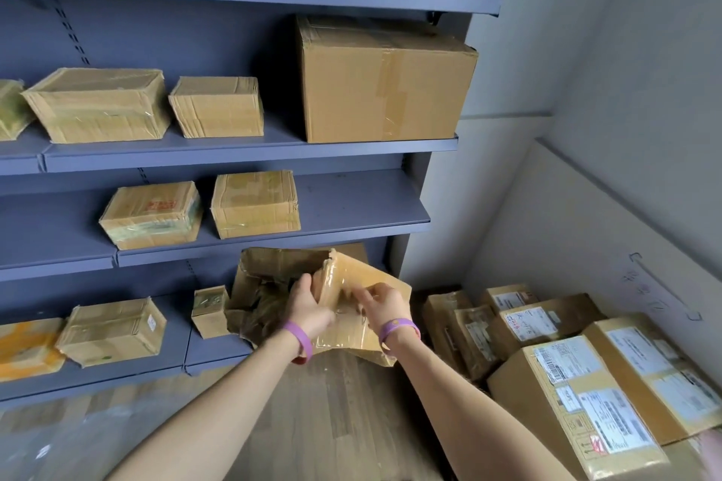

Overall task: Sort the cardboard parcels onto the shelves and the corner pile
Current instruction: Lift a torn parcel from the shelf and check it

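Blue-grey shelves (pixel 250 158) line a storeroom wall above a wood floor. A torn, flattened parcel (pixel 269 277) hangs before the lowest shelf, the left hand (pixel 310 308) and right hand (pixel 385 305) each with a curled grip on its taped fold. Labels on the corner pile (pixel 586 375) are unreadable. Two small parcels (pixel 152 215) sit one shelf above.

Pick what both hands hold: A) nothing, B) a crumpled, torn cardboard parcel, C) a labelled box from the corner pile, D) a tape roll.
B: the left hand and right hand both grip the crumpled cardboard parcel in front of the lowest shelf.
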